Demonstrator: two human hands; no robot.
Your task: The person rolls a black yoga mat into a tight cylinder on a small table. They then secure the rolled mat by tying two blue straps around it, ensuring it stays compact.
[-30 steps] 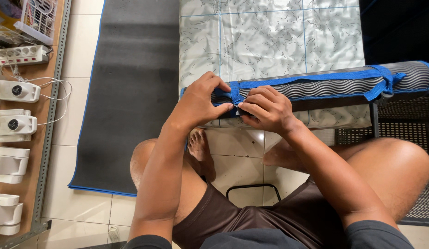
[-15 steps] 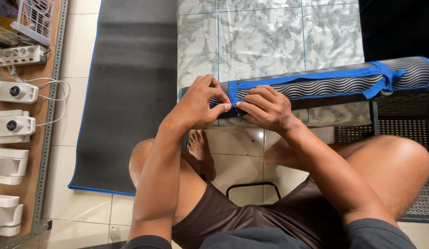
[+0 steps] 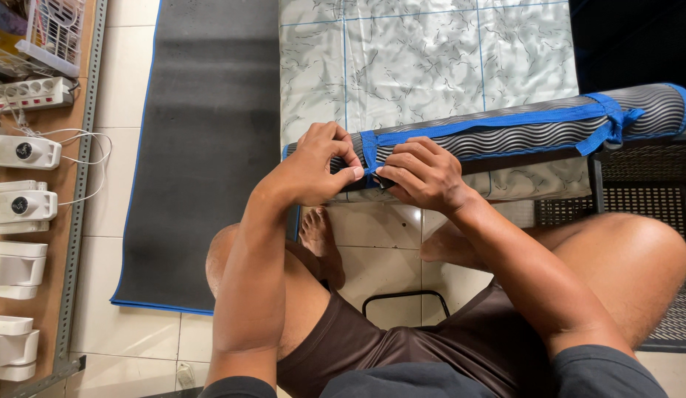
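Pinching the blue fabric tie strap between thumb and fingers, our left hand and right hand are both closed on it at the centre of the frame. That strap wraps the left end of a rolled grey wavy-striped mat with blue edging, lying across mid-frame towards the right edge, a second blue tie knotted there. Below it spreads a pale marbled sheet; left lies a dark grey floor mat.
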